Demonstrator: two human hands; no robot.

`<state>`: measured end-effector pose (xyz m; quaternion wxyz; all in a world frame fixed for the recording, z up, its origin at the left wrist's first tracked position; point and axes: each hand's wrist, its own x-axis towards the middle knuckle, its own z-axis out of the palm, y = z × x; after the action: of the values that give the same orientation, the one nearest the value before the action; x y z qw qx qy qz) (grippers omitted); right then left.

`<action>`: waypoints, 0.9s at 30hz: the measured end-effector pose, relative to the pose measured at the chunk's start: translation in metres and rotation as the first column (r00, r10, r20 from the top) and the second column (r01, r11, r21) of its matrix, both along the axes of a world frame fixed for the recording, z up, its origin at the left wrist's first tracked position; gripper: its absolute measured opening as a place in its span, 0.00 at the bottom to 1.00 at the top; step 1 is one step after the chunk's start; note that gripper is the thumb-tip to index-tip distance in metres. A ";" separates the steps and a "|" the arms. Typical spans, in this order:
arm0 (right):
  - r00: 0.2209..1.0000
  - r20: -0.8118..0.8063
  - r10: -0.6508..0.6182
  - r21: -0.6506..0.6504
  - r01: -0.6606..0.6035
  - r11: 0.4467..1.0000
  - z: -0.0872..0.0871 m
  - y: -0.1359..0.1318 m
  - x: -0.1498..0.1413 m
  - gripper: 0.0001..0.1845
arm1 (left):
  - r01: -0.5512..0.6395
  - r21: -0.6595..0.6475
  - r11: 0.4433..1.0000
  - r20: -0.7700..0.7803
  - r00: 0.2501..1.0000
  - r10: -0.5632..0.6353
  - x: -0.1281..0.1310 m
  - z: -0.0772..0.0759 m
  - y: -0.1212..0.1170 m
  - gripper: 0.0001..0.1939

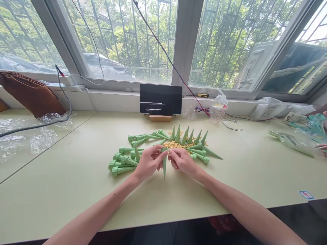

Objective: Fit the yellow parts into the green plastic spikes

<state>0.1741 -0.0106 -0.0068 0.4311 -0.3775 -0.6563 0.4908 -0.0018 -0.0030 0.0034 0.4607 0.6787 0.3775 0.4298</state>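
My left hand (151, 160) is closed around the top of a green plastic watering spike (164, 169), whose tip points down. Close beside it, my right hand (183, 160) is pinched at the spike's upper end, and a small pale-yellow piece (168, 152) shows at its fingertips, partly hidden. Behind the hands lies a pile of small yellow pieces (176, 145). Several green spikes (190, 136) stand upright around that pile. More spikes lie flat to the left, such as one spike (124, 170) near my left wrist, and others rest by my right hand.
A dark tablet (160, 97) and a phone (160, 109) lean on a brown stand (160, 118) by the window. A bagged cup (218, 109) and a coiled white cable (232, 125) sit right of it. At far right, another person's hand (322, 147) is near plastic-wrapped items (293, 143).
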 end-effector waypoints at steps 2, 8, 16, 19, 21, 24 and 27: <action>1.000 0.005 -0.003 0.016 0.003 1.000 0.001 -0.001 0.000 0.21 | 0.014 -0.032 0.999 0.019 1.000 -0.013 0.000 0.002 0.001 0.13; 1.000 0.027 -0.005 0.046 0.003 0.999 0.002 -0.001 0.001 0.20 | 0.024 -0.062 0.998 0.015 1.000 -0.023 0.000 0.003 0.000 0.15; 0.990 0.133 -0.046 0.082 0.035 0.996 0.000 0.000 -0.001 0.19 | -0.012 0.054 0.998 -0.081 0.997 0.016 -0.001 -0.001 -0.001 0.12; 0.982 0.179 -0.064 0.096 0.048 0.994 0.001 0.000 -0.001 0.18 | -0.009 0.098 0.995 -0.126 0.992 0.022 -0.002 -0.001 -0.001 0.11; 0.978 0.195 -0.072 0.106 0.052 0.993 0.002 -0.001 -0.001 0.18 | -0.009 0.122 0.992 -0.149 0.988 0.028 -0.001 0.000 -0.001 0.10; 0.978 0.198 -0.070 0.106 0.049 0.993 0.003 -0.001 -0.001 0.17 | -0.013 0.152 0.988 -0.170 0.985 0.039 -0.001 0.003 -0.002 0.10; 0.979 0.192 -0.064 0.099 0.045 0.994 0.004 -0.002 0.000 0.18 | -0.004 0.154 0.988 -0.176 0.984 0.032 -0.001 0.004 -0.002 0.09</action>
<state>0.1741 -0.0127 -0.0033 0.3954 -0.4208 -0.7072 0.4081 -0.0031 -0.0054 0.0076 0.3677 0.7443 0.3889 0.3995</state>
